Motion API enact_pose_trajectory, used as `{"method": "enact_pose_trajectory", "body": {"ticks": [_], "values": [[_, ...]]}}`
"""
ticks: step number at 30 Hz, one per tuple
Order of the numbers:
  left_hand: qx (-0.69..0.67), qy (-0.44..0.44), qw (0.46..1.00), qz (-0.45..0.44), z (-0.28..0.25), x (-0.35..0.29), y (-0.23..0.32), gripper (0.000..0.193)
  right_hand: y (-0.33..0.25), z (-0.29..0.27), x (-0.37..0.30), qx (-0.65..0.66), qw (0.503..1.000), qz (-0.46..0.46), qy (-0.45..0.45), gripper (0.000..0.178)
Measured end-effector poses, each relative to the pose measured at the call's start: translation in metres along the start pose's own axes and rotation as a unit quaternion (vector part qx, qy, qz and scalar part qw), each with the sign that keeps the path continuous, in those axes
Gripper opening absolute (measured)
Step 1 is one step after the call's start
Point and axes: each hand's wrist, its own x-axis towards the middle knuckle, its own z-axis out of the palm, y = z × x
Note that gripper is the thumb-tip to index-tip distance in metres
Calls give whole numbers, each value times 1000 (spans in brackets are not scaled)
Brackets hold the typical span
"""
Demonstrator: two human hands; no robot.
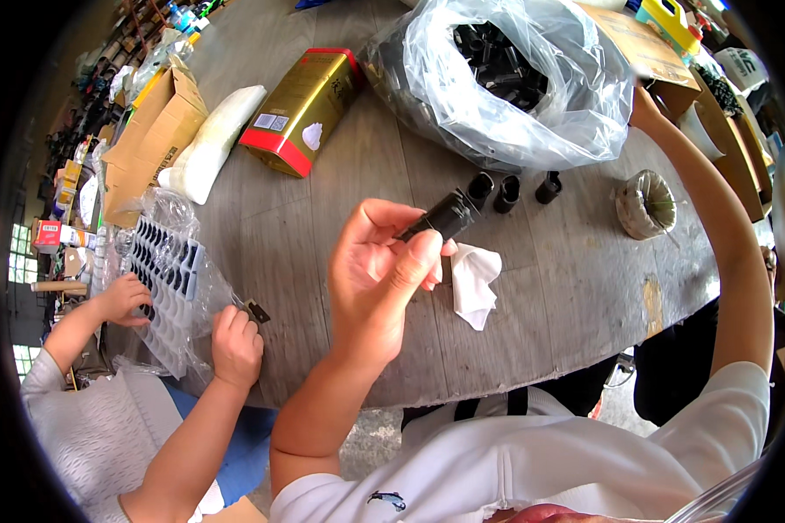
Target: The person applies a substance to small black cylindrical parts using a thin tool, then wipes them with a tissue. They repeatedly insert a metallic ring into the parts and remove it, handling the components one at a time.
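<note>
My left hand (pixel 377 275) is raised over the middle of the table, its fingers closed round a black plastic tube (pixel 445 216). Three short black cylinders (pixel 507 193) stand on the table just beyond it. Beneath the tube lies a crumpled white cloth (pixel 475 286). Stretched far out to the right, my right hand (pixel 644 108) is beside the clear plastic bag (pixel 584 131) and a cardboard box (pixel 645 48); its fingers are blurred and partly hidden. Inside the bag are many black parts (pixel 501 65) like the ones on the table.
At the left, another person's hands (pixel 235 344) are at a plastic-wrapped tray (pixel 170 261) with dark pieces. A gold and red tin (pixel 305 109), a white bundle (pixel 214 144) and an open carton (pixel 157 131) stand behind. A wrapped jar (pixel 645 205) is near the right edge.
</note>
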Motion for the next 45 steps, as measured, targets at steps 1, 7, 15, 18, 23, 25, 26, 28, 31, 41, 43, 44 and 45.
{"method": "enact_pose_trajectory", "body": {"ticks": [1,7,15,18,23,25,26,28,31,41,43,44,45], "values": [[0,5,1000,3,0,0,1,23,-1,1,2,0,1000,-6,4,30],[7,6,1000,0,2,1,1,22,-3,-35,-17,91,994,50,27,33],[-26,21,999,20,0,2,4,22,-84,-197,-91,199,967,145,-60,29],[-34,49,997,39,-3,1,8,22,-146,-256,-109,260,955,129,-57,28],[-33,63,995,69,-8,1,12,22,-267,-297,-113,385,921,-58,12,31],[-24,72,994,78,-9,6,13,23,-306,-290,-100,389,914,-112,23,30],[-18,75,994,82,-10,10,11,24,-323,-281,-91,366,921,-131,33,31],[-2,88,992,92,-13,15,9,24,-347,-266,-73,315,932,-158,84,31],[-14,100,991,86,-19,18,7,27,-368,-245,-57,250,947,-164,117,27],[27,68,994,78,-18,12,6,23,-351,-242,-64,471,861,-126,145,26],[30,70,994,72,-16,14,5,23,-344,-250,-66,558,811,-119,128,31],[22,79,994,69,-17,14,4,23,-340,-257,-68,587,795,-112,104,32],[14,88,994,66,-18,14,3,24,-335,-264,-71,615,778,-105,79,33]]}}
